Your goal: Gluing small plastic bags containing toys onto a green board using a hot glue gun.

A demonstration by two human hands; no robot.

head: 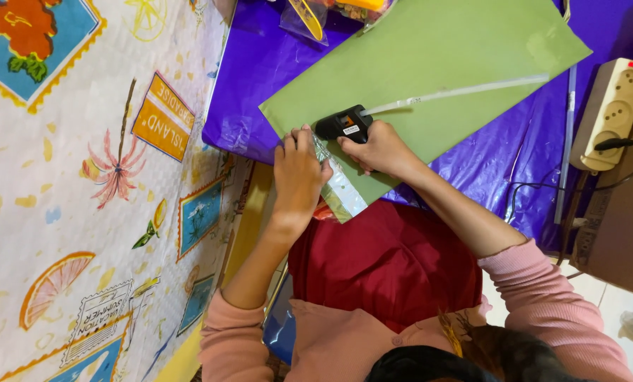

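Glue gun (344,124) clamped in right hand (381,148), stick end trailing up-right; left hand (298,173) just beside, pressing clear plastic strip (337,191) on green sheet (429,64).

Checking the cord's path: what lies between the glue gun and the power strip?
Head view: green sheet with a glue stick across it, then purple plastic.

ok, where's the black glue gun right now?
Head view, centre: the black glue gun is gripped in the right hand at the near edge of the green paper sheet, beside the left hand.
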